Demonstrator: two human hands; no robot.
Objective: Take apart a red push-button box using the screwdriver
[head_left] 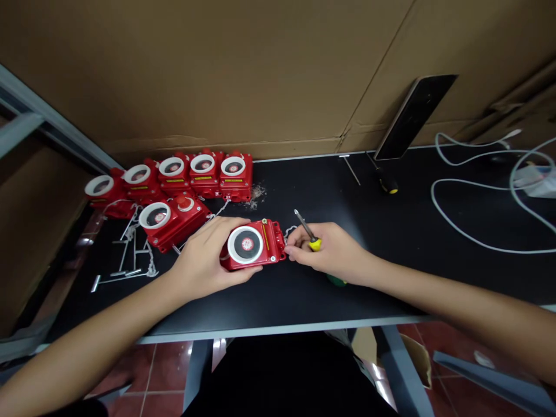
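Observation:
A red box with a white ring around a dark round face, like an alarm call point [247,244], is gripped in my left hand [208,255], thumb along its near side and fingers over the far side. My right hand [324,249] is closed around a screwdriver [306,225] with a yellow and green handle, its metal tip pointing up and left. The right fingertips are at the red box's right end, by a small bracket and a white cord [289,231]. Just left of my left hand lies another red call point [174,219] with a red knob.
Several similar red call points [232,174] stand in a row at the back left. Small metal T-bars [125,272] on cords lie at the left. Another screwdriver [386,180], a phone-like black slab [414,116] and a white cable [469,182] are at the right.

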